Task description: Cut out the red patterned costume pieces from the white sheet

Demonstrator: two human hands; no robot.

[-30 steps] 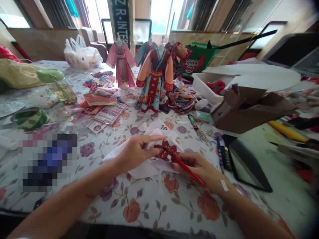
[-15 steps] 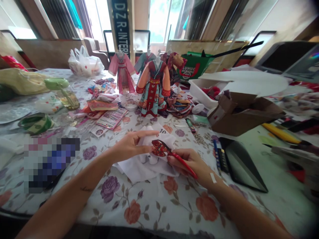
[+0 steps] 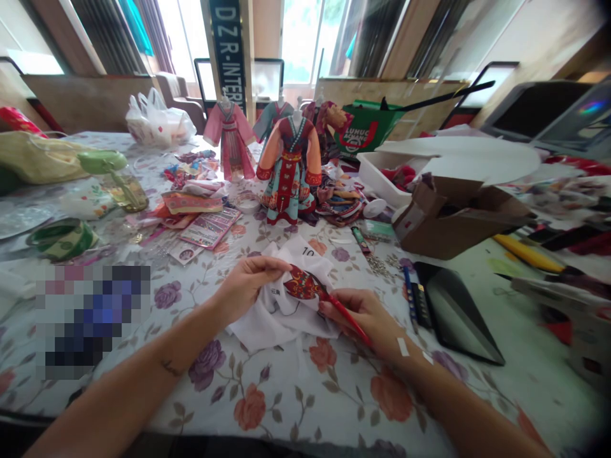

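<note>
A white cloth (image 3: pixel 265 326) printed with the number 10 lies bunched on the table in front of me. On it shows a red patterned piece (image 3: pixel 301 284) with a pointed left end. My left hand (image 3: pixel 245 283) pinches the cloth just beside that point, thumb and fingertips together. In my right hand (image 3: pixel 365 313) is a pair of red-handled scissors (image 3: pixel 352 320). Their dark blades reach the right side of the red piece; how far they are spread is hard to make out. Right fingertips rest near the cloth's right edge.
Small dresses on stands, one with orange sleeves (image 3: pixel 289 166), rise behind the cloth. A cardboard box (image 3: pixel 458 219) and a dark tablet (image 3: pixel 453 315) are to the right. Left are a green tape roll (image 3: pixel 62 238), a green-lidded jug (image 3: pixel 121 181) and a printed card (image 3: pixel 210 228).
My left hand has drawn back from lying across the cloth to a pinch at its left, uncovering more of the red piece and some small print. The scissors stay at its right side.
</note>
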